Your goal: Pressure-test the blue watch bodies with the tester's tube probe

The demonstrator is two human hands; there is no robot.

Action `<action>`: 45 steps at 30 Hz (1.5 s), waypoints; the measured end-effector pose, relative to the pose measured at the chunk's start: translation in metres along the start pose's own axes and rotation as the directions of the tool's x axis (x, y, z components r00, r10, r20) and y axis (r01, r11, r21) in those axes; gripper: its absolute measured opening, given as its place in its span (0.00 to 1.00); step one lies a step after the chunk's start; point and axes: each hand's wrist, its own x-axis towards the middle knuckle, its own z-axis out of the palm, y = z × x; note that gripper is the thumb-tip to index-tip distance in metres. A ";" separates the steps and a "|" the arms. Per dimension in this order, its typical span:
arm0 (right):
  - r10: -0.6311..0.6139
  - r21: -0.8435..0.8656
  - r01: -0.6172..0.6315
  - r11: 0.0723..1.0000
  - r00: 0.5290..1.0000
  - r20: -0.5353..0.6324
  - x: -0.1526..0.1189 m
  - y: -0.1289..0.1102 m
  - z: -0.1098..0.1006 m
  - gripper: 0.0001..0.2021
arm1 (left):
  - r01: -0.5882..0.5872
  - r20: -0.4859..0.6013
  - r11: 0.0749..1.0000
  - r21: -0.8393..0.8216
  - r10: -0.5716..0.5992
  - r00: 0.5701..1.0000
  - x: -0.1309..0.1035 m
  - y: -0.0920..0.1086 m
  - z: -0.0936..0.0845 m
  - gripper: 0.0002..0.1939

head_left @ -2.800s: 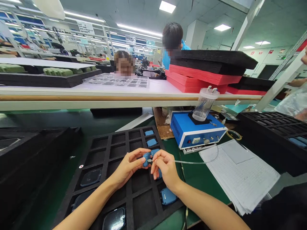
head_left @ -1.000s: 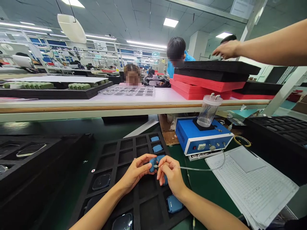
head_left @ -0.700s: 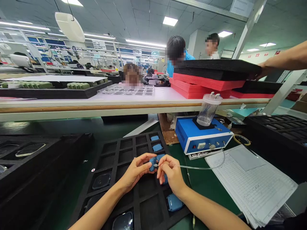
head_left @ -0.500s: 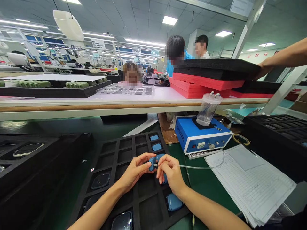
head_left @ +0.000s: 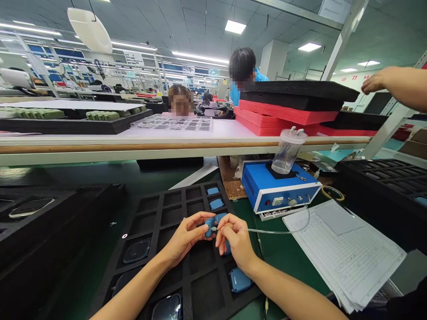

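My left hand (head_left: 190, 233) pinches a small blue watch case (head_left: 209, 227) on edge between thumb and fingers. In my right hand (head_left: 235, 235) is the end of a thin clear tube (head_left: 267, 231); its small pale tip meets the side of the case. The tube curves back to the front of a blue machine box (head_left: 278, 184). Under both hands lies a black foam tray (head_left: 203, 260) with square pockets. Several blue cases, one of them this blue case (head_left: 240, 280), sit along its right column. Dark glossy watch faces (head_left: 136, 252) lie in left and front pockets.
A clear canister (head_left: 287, 153) stands on the machine. Written sheets (head_left: 347, 249) lie at the right, beside more foam trays (head_left: 383, 186). Another black tray (head_left: 40, 222) is at the left. The shelf carries red and black foam (head_left: 287, 109); a co-worker's hand (head_left: 376, 81) is near it.
The co-worker's hand at the right has let go of the black foam stack and moved away from it. My hands keep the same hold on the case and tube. The view has shifted slightly.
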 end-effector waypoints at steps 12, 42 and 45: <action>-0.002 -0.019 0.002 1.000 1.000 0.006 0.000 -0.001 0.000 0.02 | 0.005 0.005 1.000 0.000 -0.005 1.000 0.000 0.001 0.000 0.15; 0.000 -0.022 0.000 1.000 1.000 0.003 -0.001 -0.003 -0.001 0.02 | 0.005 -0.031 1.000 -0.010 -0.006 0.999 -0.002 0.006 0.006 0.16; 0.003 -0.025 -0.003 1.000 1.000 -0.002 -0.001 -0.002 0.000 0.02 | 0.007 -0.038 1.000 -0.006 -0.007 0.999 -0.002 0.007 0.006 0.15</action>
